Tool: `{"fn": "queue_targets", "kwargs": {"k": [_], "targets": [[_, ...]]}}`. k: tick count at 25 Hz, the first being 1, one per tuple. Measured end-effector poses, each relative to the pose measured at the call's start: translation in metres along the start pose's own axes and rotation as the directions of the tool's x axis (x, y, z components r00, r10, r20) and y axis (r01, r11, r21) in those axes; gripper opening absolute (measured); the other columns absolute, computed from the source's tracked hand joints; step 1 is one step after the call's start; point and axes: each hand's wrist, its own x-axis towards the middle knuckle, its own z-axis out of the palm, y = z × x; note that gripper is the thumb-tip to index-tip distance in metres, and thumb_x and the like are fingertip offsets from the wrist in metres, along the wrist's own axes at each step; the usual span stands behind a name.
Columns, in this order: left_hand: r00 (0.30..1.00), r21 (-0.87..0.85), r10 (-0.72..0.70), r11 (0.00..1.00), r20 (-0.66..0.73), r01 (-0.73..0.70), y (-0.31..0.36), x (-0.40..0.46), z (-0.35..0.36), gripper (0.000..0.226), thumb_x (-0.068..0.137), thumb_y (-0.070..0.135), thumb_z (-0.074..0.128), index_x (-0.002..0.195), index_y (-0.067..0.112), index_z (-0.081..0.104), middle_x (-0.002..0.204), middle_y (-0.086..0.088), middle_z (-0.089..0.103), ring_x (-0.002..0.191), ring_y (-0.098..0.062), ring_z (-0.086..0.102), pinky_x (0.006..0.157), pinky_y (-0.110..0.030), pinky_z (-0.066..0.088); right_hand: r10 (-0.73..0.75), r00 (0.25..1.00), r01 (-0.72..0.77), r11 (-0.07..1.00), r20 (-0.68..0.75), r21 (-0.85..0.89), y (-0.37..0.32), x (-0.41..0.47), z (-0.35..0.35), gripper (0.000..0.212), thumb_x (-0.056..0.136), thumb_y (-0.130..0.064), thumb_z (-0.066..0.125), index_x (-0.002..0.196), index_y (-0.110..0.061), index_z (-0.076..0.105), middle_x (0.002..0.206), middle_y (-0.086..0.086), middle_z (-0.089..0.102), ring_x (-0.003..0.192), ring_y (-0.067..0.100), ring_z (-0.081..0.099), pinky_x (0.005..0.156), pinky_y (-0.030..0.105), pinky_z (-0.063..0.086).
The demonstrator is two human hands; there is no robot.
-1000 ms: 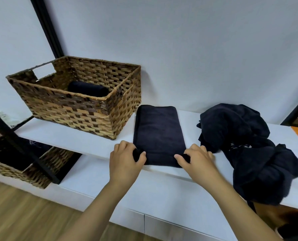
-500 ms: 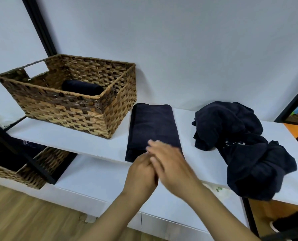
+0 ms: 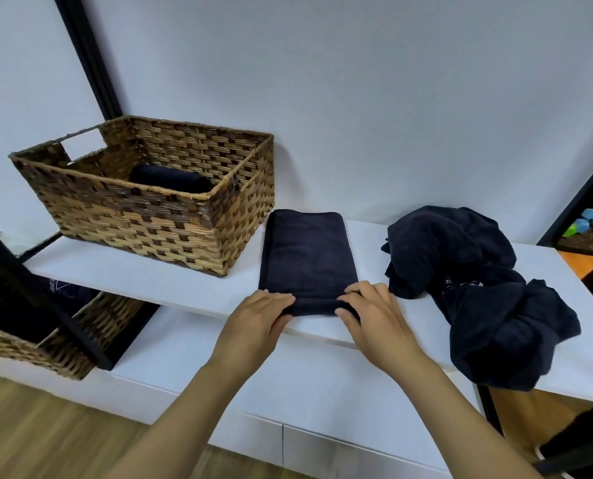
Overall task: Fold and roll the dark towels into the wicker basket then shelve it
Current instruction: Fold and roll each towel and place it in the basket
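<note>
A folded dark towel (image 3: 307, 257) lies flat on the white shelf (image 3: 143, 274), lengthwise away from me. Its near end is curled into a small roll. My left hand (image 3: 260, 319) grips the roll's left side and my right hand (image 3: 371, 312) grips its right side. To the left stands the wicker basket (image 3: 139, 216), holding one rolled dark towel (image 3: 170, 178). A heap of unfolded dark towels (image 3: 478, 288) lies on the shelf to the right, partly hanging over the front edge.
A second wicker basket (image 3: 46, 344) with dark cloth sits on a lower level at the left, behind a black frame post (image 3: 39, 302). A white cabinet top (image 3: 288, 382) lies below the shelf. The wall is close behind.
My hands met at the middle of the towel's near edge half a second ago. They are now spread to its two sides, with the near end turned over into a roll.
</note>
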Motion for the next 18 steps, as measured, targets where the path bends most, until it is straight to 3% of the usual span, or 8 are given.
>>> {"fn": "queue_targets", "kwargs": {"k": [3, 6, 9, 11, 13, 15, 16, 18], "targets": [[0.999, 0.164, -0.032, 0.986, 0.03, 0.027, 0.011, 0.015, 0.0, 0.022, 0.098, 0.029, 0.059, 0.106, 0.012, 0.071, 0.09, 0.001, 0.063, 0.083, -0.02, 0.056, 0.071, -0.036, 0.053, 0.143, 0.974, -0.122, 0.985, 0.175, -0.124, -0.012, 0.018, -0.006, 0.033, 0.107, -0.036, 0.03, 0.111, -0.019, 0.058, 0.121, -0.004, 0.044, 0.103, 0.02, 0.037, 0.098, 0.035, 0.033], [0.985, 0.301, -0.162, 0.944, 0.066, 0.136, 0.021, 0.039, -0.008, 0.05, 0.105, 0.039, 0.027, 0.086, 0.018, 0.069, 0.083, 0.004, 0.06, 0.087, -0.021, 0.053, 0.077, -0.035, 0.04, 0.222, 0.952, -0.182, 0.964, 0.212, -0.195, -0.019, 0.033, -0.008, 0.041, 0.107, -0.039, 0.022, 0.095, -0.017, 0.054, 0.11, -0.001, 0.041, 0.098, 0.023, 0.035, 0.095, 0.039, 0.032], [0.916, 0.439, -0.338, 0.872, 0.218, 0.217, 0.028, 0.062, -0.012, 0.049, 0.108, 0.041, 0.023, 0.101, 0.022, 0.068, 0.104, 0.005, 0.059, 0.11, -0.021, 0.047, 0.098, -0.043, 0.029, 0.239, 0.969, -0.214, 0.937, 0.062, -0.275, -0.024, 0.051, -0.003, 0.026, 0.103, -0.039, 0.041, 0.097, -0.016, 0.051, 0.101, 0.001, 0.04, 0.093, 0.024, 0.04, 0.084, 0.039, 0.033], [0.905, 0.468, -0.373, 0.849, 0.203, 0.245, 0.031, 0.07, -0.008, 0.03, 0.108, 0.039, 0.033, 0.108, 0.024, 0.059, 0.106, 0.005, 0.054, 0.11, -0.02, 0.046, 0.098, -0.045, 0.027, 0.08, 0.993, -0.1, 0.961, -0.085, -0.258, -0.03, 0.054, 0.002, 0.017, 0.091, -0.027, 0.066, 0.087, -0.016, 0.054, 0.09, 0.001, 0.047, 0.079, 0.023, 0.046, 0.069, 0.036, 0.036], [0.958, 0.421, -0.272, 0.882, 0.087, 0.212, 0.037, 0.069, -0.008, 0.003, 0.099, 0.022, 0.053, 0.1, 0.022, 0.051, 0.092, 0.004, 0.049, 0.094, -0.022, 0.048, 0.084, -0.042, 0.029, -0.124, 0.979, 0.087, 0.971, -0.16, -0.223, -0.022, 0.045, 0.015, 0.014, 0.089, -0.022, 0.068, 0.079, -0.016, 0.061, 0.081, -0.001, 0.05, 0.069, 0.021, 0.047, 0.059, 0.034, 0.044], [0.998, 0.366, -0.05, 0.928, -0.046, 0.064, 0.034, 0.059, 0.003, 0.019, 0.082, 0.001, 0.06, 0.083, 0.019, 0.053, 0.075, 0.003, 0.047, 0.073, -0.021, 0.044, 0.071, -0.036, 0.027, -0.171, 0.977, 0.151, 0.977, -0.129, -0.152, -0.01, 0.032, 0.021, 0.029, 0.095, -0.038, 0.052, 0.092, -0.016, 0.07, 0.088, -0.004, 0.055, 0.076, 0.019, 0.05, 0.066, 0.033, 0.048], [0.994, 0.32, 0.041, 0.947, -0.105, -0.005, 0.03, 0.05, 0.008, 0.019, 0.08, -0.001, 0.058, 0.079, 0.018, 0.056, 0.072, 0.002, 0.049, 0.07, -0.02, 0.043, 0.069, -0.034, 0.029, -0.171, 0.981, 0.158, 0.978, -0.087, -0.136, -0.004, 0.027, 0.021, 0.039, 0.093, -0.048, 0.048, 0.101, -0.018, 0.072, 0.095, -0.005, 0.057, 0.082, 0.019, 0.052, 0.073, 0.032, 0.046], [0.989, 0.237, 0.116, 0.967, -0.096, -0.091, 0.019, 0.033, 0.012, 0.008, 0.087, 0.011, 0.062, 0.089, 0.018, 0.066, 0.082, 0.005, 0.06, 0.077, -0.018, 0.052, 0.073, -0.031, 0.039, -0.192, 0.978, 0.177, 0.971, -0.083, -0.163, 0.006, 0.028, 0.018, 0.051, 0.088, -0.059, 0.046, 0.106, -0.021, 0.074, 0.105, -0.005, 0.057, 0.09, 0.02, 0.053, 0.082, 0.031, 0.037]]}}
